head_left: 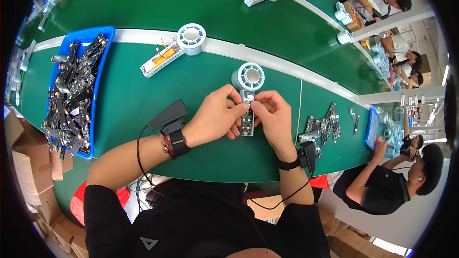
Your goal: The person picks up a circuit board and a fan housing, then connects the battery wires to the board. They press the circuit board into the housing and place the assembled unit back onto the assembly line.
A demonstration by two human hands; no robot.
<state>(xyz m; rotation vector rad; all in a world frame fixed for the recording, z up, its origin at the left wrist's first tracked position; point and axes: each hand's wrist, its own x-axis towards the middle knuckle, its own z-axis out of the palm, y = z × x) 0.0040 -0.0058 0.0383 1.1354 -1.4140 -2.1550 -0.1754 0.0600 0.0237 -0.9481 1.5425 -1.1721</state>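
Green table (129, 100) below, left hand (215, 113) and right hand (276, 120) pinch one exposed board (247, 125) by a fan (251, 76); loose boards (330, 125) nearby remain unfitted.

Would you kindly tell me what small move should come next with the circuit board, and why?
I would perhaps press the circuit board gently with both thumbs: the left hand and right hand meet at its end nearest the round fan head, and I cannot tell from this view whether that end sits flush.
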